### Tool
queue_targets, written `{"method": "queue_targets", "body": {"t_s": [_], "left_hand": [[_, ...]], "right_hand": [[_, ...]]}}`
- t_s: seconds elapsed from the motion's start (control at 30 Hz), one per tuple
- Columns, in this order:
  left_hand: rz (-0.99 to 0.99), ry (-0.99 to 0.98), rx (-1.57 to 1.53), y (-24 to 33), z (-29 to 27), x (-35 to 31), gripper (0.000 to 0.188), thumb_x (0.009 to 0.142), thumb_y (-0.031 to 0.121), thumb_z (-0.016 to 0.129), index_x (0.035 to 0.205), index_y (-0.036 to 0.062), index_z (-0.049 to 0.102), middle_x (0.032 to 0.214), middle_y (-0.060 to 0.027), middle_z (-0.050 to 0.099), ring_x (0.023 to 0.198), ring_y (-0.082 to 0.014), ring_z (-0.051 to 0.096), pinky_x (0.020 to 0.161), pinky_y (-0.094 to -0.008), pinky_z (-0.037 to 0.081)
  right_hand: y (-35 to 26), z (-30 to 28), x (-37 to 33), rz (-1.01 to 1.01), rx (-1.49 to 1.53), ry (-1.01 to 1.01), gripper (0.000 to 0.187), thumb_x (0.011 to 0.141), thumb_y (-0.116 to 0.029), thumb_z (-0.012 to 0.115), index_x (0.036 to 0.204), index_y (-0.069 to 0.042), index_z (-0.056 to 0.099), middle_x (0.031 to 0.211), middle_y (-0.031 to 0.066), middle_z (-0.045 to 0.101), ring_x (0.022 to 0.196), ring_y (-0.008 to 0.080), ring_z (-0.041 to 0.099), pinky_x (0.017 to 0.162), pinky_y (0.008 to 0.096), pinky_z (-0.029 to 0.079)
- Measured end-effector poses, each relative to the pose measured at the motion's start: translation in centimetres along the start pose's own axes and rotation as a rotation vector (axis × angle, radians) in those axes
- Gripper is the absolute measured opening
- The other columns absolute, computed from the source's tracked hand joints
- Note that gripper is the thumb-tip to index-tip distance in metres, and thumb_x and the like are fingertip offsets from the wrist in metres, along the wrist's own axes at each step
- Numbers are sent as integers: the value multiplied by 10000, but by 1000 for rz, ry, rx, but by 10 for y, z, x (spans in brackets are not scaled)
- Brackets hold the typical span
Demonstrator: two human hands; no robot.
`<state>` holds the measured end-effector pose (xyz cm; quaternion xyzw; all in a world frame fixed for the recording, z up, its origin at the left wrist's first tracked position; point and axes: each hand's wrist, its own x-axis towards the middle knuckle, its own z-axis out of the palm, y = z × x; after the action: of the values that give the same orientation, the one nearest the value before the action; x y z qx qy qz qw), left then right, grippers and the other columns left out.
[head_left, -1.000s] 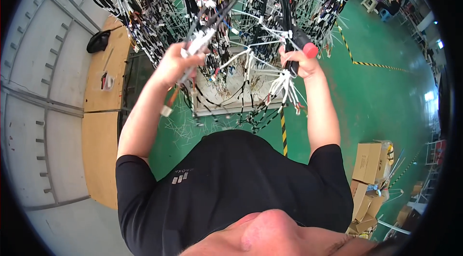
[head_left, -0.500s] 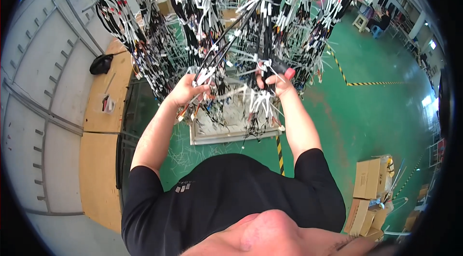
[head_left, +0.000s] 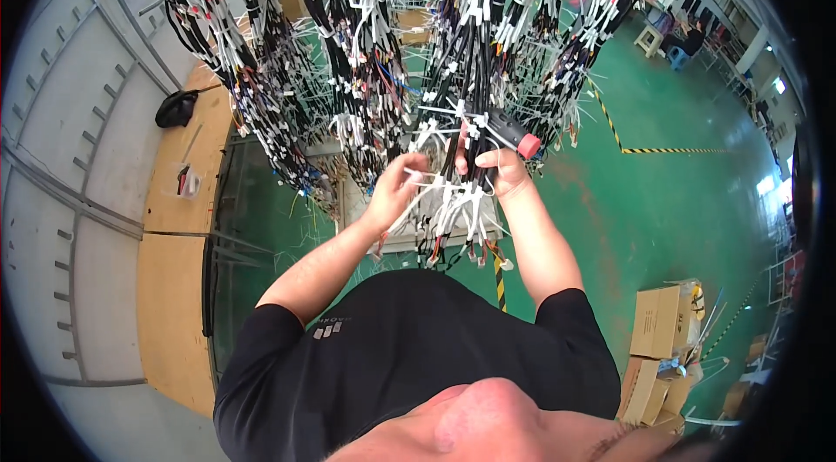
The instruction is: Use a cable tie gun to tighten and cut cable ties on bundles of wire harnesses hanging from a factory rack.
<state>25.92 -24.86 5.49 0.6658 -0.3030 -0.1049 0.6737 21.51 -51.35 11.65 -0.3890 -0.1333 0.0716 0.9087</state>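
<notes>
Green floor (head_left: 688,209) spreads around your work area, marked by striped tape (head_left: 670,150) and with boxes (head_left: 659,323) at the lower right. On your left runs a wooden surface (head_left: 178,279), with a bag (head_left: 177,108) and a clear tub (head_left: 185,182) on it. Thick clusters of cables (head_left: 353,44) hang in front of you, to either side of the one you are handling.

That bundle (head_left: 482,26) hangs near the middle, its black strands running down into your right hand (head_left: 508,173). Your right fingers are clamped around it, just above the point where white branches (head_left: 466,209) fan out toward small connectors. A black tool (head_left: 509,131) with a red end lies slanted just above the same hand; how it is held, you cannot tell from here.

Your left hand (head_left: 396,188) is beside the branches, on their left side. Its fingers are curled, with the tips close to a thin white strand; whether they pinch it or only come near it cannot be told.

The step in hand looks like gathering and sorting the lower branches while the right hand steadies the bundle. The next move seems to call for a firm right grip and a careful left pinch on one strand, without tugging its neighbours.
</notes>
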Motion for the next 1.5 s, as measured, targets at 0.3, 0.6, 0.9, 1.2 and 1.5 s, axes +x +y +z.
{"method": "queue_targets", "body": {"t_s": [0.3,0.6,0.9,1.2,1.5], "left_hand": [[-160,-326,-681,-44,28,-20,1113,957,501,777,1728,141,58,1674,-138,407,1487,-286,489,1248,-472,360],[-348,-753,-424,-52,15,-17,1049,808,560,912,1578,15,454,1477,-107,616,1369,-231,565,1188,-417,418],[-418,-822,-653,-23,3,-23,859,741,462,933,1361,-55,639,941,-135,755,756,-181,706,695,-301,553],[-433,-804,-573,1,-16,-26,754,732,359,969,1317,4,652,1163,-119,712,1022,-208,701,904,-344,570],[-479,-792,-407,3,4,-27,616,859,361,889,1300,-6,666,990,-97,769,876,-186,727,811,-343,560]], "right_hand": [[-2,25,-8,-18,21,-12,533,743,-57,722,1261,51,652,984,196,736,880,322,735,842,435,610],[6,29,0,31,72,69,510,725,-10,742,1227,22,658,1002,168,735,879,309,742,859,443,632],[4,19,-24,-16,229,-87,712,855,-157,714,1532,-105,502,1485,231,604,1427,425,539,1209,655,397],[16,-78,-155,496,-406,678,441,879,-76,776,1296,-62,633,1069,109,736,851,242,718,723,449,610],[54,-39,-206,228,-277,735,778,859,-15,742,1579,-142,475,1315,110,688,1280,315,644,1029,605,556]]}}
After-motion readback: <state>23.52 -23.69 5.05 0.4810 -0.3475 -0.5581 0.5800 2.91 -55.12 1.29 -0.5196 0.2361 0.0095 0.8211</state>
